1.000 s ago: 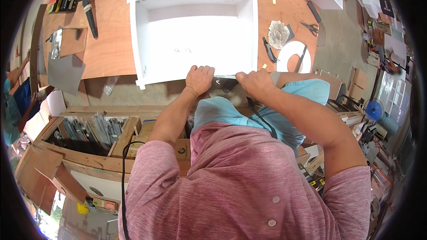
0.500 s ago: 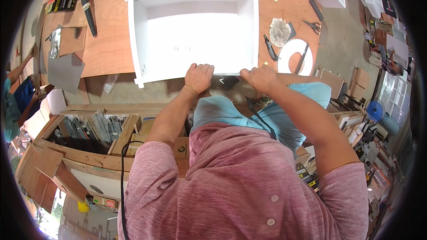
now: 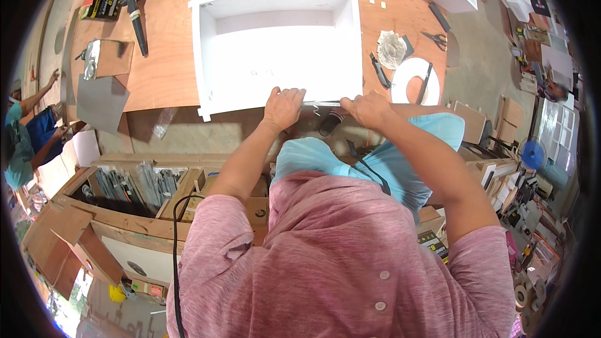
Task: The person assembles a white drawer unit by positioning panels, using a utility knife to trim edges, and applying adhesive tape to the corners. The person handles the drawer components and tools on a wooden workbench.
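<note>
A white open box (image 3: 275, 56) lies on the wooden tabletop, its open side facing up. My left hand (image 3: 285, 107) is closed at its front edge, fingers curled over the rim. Farther right along that edge, my right hand (image 3: 368, 109) is closed, thumb and fingers pinched together. Between the hands runs a thin shiny strip (image 3: 322, 103); whether it belongs to the edge or is held by my fingers cannot be made out. A small pale curl (image 3: 317, 111) hangs just below it. My palms hide whatever is inside them.
Right of the box are a roll of white band (image 3: 405, 81), a black-handled cutter (image 3: 380, 72), crumpled paper (image 3: 391, 50) and scissors (image 3: 435, 39). A black power tool (image 3: 134, 6) and grey sheet (image 3: 100, 103) lie left. A wooden rack (image 3: 125, 209) stands below; another person (image 3: 28, 131) works far left.
The view has shifted slightly, so the box appears a little lower. Both hands stay at the front edge, right hand turned slightly; the pale curl hangs differently below the edge.
</note>
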A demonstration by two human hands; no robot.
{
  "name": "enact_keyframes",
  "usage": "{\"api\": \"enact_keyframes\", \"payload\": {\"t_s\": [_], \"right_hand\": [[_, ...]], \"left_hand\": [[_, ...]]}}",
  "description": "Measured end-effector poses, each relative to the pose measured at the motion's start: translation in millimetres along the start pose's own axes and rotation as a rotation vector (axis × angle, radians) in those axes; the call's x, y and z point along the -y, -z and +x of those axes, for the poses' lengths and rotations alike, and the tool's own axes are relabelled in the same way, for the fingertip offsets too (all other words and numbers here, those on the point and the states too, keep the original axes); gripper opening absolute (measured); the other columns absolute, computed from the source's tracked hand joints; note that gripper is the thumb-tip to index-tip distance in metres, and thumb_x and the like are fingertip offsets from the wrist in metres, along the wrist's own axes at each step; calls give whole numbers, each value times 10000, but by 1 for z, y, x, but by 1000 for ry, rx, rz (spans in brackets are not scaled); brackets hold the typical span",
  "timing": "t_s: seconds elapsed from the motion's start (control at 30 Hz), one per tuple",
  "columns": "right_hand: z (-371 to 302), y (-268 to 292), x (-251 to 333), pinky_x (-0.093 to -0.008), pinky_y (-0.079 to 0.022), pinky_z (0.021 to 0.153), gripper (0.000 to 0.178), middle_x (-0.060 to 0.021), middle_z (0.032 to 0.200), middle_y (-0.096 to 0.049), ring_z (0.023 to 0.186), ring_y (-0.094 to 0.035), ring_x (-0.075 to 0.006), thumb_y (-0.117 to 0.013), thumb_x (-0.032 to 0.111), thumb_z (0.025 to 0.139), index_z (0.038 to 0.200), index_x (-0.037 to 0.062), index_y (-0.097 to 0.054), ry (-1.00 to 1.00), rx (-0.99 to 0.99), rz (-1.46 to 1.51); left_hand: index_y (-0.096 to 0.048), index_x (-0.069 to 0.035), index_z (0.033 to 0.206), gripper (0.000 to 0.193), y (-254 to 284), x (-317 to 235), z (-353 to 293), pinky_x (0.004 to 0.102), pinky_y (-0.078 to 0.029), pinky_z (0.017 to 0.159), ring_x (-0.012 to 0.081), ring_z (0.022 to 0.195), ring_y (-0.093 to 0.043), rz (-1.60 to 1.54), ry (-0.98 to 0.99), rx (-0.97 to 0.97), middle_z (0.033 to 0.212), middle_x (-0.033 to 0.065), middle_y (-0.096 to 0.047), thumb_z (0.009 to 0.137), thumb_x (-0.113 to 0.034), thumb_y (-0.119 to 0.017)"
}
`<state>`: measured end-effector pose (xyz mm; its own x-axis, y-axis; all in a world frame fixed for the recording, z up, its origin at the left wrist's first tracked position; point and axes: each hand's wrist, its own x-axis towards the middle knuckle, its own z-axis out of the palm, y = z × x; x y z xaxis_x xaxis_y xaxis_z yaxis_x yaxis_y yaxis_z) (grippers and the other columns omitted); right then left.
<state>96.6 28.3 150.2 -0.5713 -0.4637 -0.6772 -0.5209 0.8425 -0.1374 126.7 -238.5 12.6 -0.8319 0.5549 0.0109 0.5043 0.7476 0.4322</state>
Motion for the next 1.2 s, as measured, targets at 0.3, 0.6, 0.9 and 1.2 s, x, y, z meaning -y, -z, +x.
{"api": "enact_keyframes", "payload": {"t_s": [0.3, 0.6, 0.9, 1.2], "right_hand": [[-14, 19, 22, -461, -564, 614, 138, -157, 777, -729, 731, -741, -347, -525, 193, 969, 1036, 87, -583, -66, -59, -36], [-7, 26, 30, -427, -555, 583, 118, -107, 761, -740, 708, -752, -287, -549, 172, 965, 1012, 74, -594, -54, -21, -174], [-6, 23, 29, -395, -544, 690, 200, -80, 875, -774, 811, -770, -238, -619, 165, 939, 1112, 64, -605, -104, 64, -95], [-7, 25, 27, -400, -547, 690, 204, -71, 840, -767, 789, -770, -234, -628, 164, 931, 1108, 65, -608, -78, 8, -97]], "left_hand": [[-598, -125, 1239, 363, -2, -12, 10, 463, -431, 971, 223, 1041, -646, 23, -13, 101, 1097, 50, -659, 902, -251, -649], [-605, -141, 1017, 163, -6, -14, 17, 406, -460, 814, 219, 895, -671, 67, 2, 122, 929, 44, -660, 868, -199, -634], [-605, -139, 1060, 232, -15, -8, 16, 396, -449, 767, 212, 820, -659, 65, -37, 74, 908, 30, -646, 851, -220, -664], [-610, -144, 1097, 279, -20, -6, 14, 395, -448, 749, 202, 802, -654, 62, -55, 44, 894, 22, -635, 836, -221, -673]]}}
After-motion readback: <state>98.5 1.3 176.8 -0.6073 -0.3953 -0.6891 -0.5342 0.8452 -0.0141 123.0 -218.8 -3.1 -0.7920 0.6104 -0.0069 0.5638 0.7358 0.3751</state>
